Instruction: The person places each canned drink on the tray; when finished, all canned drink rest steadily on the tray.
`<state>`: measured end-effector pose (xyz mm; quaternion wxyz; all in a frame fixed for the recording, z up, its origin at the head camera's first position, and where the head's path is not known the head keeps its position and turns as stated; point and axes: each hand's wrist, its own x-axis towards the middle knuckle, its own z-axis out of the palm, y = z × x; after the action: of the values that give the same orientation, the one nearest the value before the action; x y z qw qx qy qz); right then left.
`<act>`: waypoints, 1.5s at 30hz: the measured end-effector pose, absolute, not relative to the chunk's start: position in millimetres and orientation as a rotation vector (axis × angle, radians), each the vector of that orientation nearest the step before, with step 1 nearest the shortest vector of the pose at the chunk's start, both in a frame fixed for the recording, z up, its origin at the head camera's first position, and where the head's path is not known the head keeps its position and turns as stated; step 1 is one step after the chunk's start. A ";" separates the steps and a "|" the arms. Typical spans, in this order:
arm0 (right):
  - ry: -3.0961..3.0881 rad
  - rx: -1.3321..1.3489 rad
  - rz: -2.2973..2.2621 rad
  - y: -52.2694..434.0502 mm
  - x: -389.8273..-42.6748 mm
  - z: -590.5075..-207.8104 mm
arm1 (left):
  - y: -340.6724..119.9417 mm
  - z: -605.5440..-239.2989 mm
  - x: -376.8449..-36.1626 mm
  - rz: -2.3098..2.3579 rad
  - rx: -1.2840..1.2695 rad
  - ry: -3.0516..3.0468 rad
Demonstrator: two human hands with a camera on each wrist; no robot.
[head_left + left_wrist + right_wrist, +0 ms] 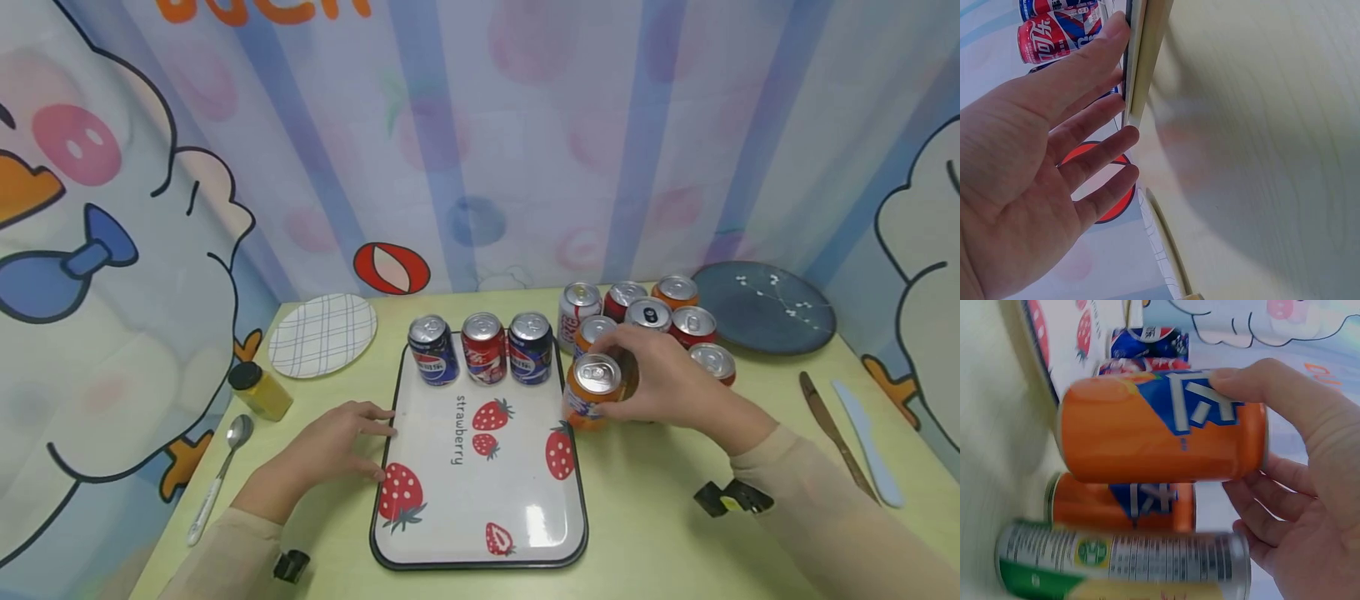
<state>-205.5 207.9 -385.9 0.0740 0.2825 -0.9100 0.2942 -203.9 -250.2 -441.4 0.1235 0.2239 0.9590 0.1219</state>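
My right hand (652, 379) grips an orange soda can (594, 392) just right of the strawberry tray (480, 533), beside a cluster of several cans (660, 321). In the right wrist view the thumb and fingers (1272, 381) wrap that orange can (1147, 431), with another orange can (1122, 503) and a silver-green one (1122, 565) behind. Three cans (483, 348) stand in a row at the tray's far end. My left hand (341, 437) lies flat on the table, fingertips touching the tray's left rim (1138, 62).
A checked white plate (322, 333), a small yellow jar (258, 390) and a spoon (221, 475) lie left of the tray. A dark blue plate (765, 307) sits at the back right, with a knife (832, 433) and a pale blue spreader (866, 442).
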 end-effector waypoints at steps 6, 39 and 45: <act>-2.623 0.834 1.039 182.2 -203.5 -388.3 | -250.7 -440.7 -204.8 0.352 0.673 2.804; -2.574 0.748 1.356 9.6 -230.5 -430.8 | -251.3 -442.1 -208.2 0.373 0.615 2.795; -2.587 0.680 1.361 3.9 -229.7 -437.3 | -251.2 -445.0 -207.6 0.366 0.653 2.792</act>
<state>-229.7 3.9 -437.3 0.0704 0.2260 -0.8599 0.4523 -207.6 -251.2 -445.0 0.1251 0.2240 0.9584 0.1255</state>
